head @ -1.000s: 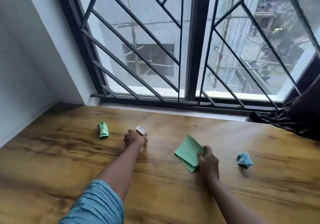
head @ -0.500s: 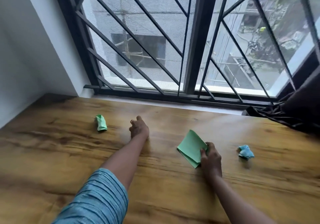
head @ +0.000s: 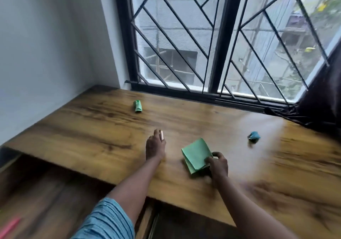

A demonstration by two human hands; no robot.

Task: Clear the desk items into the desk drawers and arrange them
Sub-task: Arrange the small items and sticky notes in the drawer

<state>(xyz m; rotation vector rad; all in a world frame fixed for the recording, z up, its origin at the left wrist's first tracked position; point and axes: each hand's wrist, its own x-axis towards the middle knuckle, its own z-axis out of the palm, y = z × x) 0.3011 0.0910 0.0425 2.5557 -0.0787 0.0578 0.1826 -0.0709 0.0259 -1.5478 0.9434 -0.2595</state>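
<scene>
Both hands have drawn back from the far part of the worktop (head: 103,133) toward its near edge, and each now carries something. The left hand (head: 155,147) has closed on the small white eraser-like block (head: 162,135), which a second ago lay just beyond its fingertips and now shows pinched at them, lifted near the worktop's middle. The right hand (head: 217,165) stays clamped on the folded green paper (head: 196,153), thumb on top, and has dragged it nearer the front edge, where it looks partly raised. The view has also dropped back, so the dark space below the worktop, where a drawer (head: 147,220) seems to stand open, comes into sight, though blur hides its contents. That suggests two items are on their way to the drawers. Two things remain well apart on the worktop: a crumpled green paper (head: 138,106) near the window side and a crumpled blue paper (head: 254,135) to the right, so clearing is partly done.
</scene>
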